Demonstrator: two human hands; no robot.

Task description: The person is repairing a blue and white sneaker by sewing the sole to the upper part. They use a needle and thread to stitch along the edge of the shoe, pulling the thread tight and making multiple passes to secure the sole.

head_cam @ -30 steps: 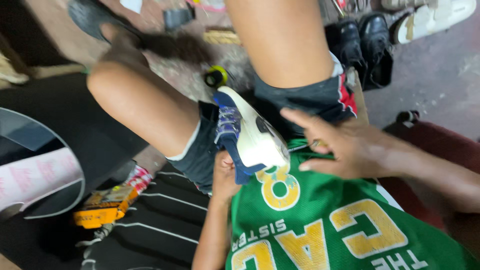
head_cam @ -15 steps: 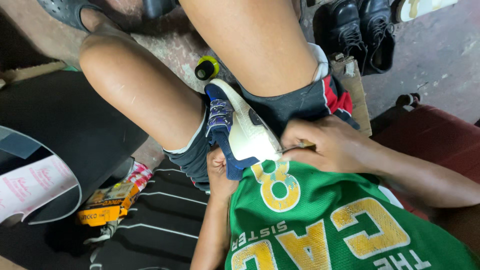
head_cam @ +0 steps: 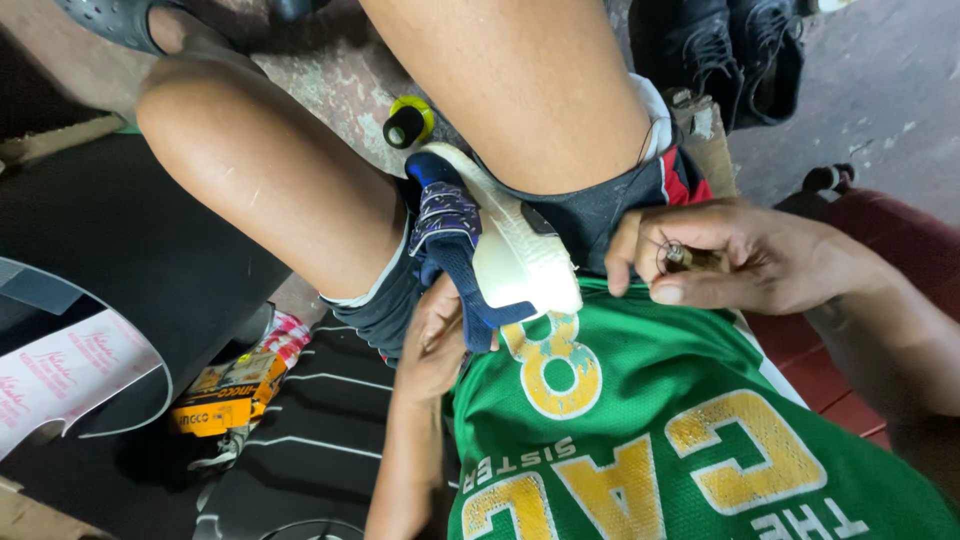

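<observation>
A blue fabric shoe with a white rubber sole (head_cam: 500, 250) is wedged between the knees, its long axis running from 11 to 5 o'clock. It is gripped from beneath by the left hand (head_cam: 432, 340), fingers curled around it. At 3 o'clock, a small brown wooden handle (head_cam: 690, 258) is pinched by the closed right hand (head_cam: 740, 258).

green jersey (head_cam: 700, 440), yellow lettering, dark shorts (head_cam: 600, 215)

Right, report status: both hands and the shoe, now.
Left hand cups blue shoe from below, white sole up, wedged between the knees. Right hand pinches a small brown tool beside the sole edge. Nothing between tool and shoe.
</observation>
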